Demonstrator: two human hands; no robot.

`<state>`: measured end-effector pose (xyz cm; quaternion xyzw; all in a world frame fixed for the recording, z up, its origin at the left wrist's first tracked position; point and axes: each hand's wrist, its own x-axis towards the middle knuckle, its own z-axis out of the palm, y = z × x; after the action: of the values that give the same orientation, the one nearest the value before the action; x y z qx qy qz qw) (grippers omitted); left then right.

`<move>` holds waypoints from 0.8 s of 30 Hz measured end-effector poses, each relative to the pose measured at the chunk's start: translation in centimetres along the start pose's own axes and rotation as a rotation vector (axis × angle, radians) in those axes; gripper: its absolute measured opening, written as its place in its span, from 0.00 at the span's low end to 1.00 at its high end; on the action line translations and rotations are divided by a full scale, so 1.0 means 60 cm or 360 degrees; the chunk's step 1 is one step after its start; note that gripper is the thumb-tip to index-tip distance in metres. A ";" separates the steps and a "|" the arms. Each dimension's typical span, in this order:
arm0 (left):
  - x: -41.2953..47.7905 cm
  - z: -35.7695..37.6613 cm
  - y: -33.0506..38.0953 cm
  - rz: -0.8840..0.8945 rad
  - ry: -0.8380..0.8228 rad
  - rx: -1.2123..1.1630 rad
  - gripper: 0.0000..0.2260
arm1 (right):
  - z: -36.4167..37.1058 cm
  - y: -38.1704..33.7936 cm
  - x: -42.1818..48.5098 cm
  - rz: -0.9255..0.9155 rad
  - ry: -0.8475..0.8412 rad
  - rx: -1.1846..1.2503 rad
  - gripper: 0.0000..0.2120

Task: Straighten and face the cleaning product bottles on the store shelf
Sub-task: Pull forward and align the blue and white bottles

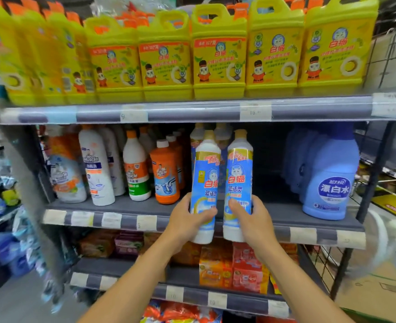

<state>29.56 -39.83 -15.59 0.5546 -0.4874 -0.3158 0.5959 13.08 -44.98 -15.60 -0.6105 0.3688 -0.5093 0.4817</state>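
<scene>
A grey metal shelf (308,212) in a crowded store aisle carries cleaners in the middle tier, yellow jugs (219,57) above and boxed soaps (231,269) below. At its front edge a person holds two tall white bottles upright, side by side and nearly touching, necks up, blue cat-brand labels facing outward. The left hand (187,220) has a clenched grip on the lower part of the left bottle (206,183); the right hand (250,217) grasps the right bottle (238,180) likewise. Orange drain cleaner (166,176) stands left, blue bleach (329,180) right.
</scene>
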 end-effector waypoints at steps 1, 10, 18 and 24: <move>0.005 -0.005 0.001 0.0037 0.0019 0.0021 0.21 | 0.009 0.000 0.005 -0.0022 0.0004 0.0000 0.16; 0.072 -0.041 -0.007 0.0081 0.0035 0.0019 0.19 | 0.053 0.001 0.062 -0.0099 -0.0005 -0.0043 0.19; 0.119 -0.055 -0.008 0.0127 -0.0042 -0.0027 0.18 | 0.045 0.006 0.105 -0.0148 -0.0048 -0.0091 0.19; 0.155 -0.065 -0.020 0.0198 -0.0021 0.0114 0.24 | 0.046 0.020 0.134 -0.0187 -0.0051 -0.0173 0.19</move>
<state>36.39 -47.19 -14.27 0.5421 -0.5358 -0.2641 0.5909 17.49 -52.26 -14.69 -0.6642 0.3517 -0.5061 0.4230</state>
